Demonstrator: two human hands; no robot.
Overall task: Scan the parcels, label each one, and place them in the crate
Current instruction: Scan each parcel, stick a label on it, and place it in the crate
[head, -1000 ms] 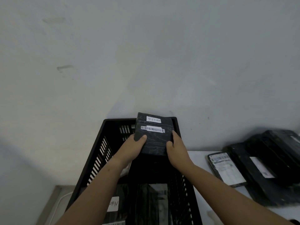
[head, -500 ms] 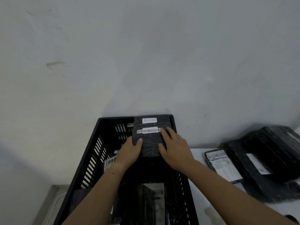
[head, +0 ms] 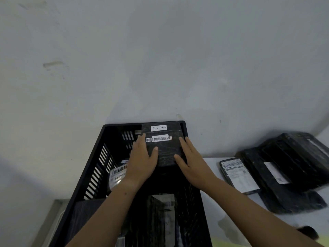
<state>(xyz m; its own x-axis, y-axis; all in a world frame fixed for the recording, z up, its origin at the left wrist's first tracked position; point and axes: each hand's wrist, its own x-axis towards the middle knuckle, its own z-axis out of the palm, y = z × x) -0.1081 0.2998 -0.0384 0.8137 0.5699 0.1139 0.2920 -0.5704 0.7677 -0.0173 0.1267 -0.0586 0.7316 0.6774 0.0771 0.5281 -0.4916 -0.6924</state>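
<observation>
Nearest me, stowed parcels (head: 162,209) lie in the crate (head: 97,166). Past them my left grip (head: 142,161) and right grip (head: 193,163) are both spread, fingers straight along the sides of the parcel (head: 166,155) and thumbs flat on its face. It sits at the crate's far end, barcode up, with a pile (head: 284,168) on the desk (head: 211,177) to the right.

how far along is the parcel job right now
Done: a few labelled parcels already lie in the crate. In hand: the left hand and right hand press the RETURN parcel against the crate's far end. Left: a pile of black parcels waits to the right of the crate, so plenty likely remains.
</observation>
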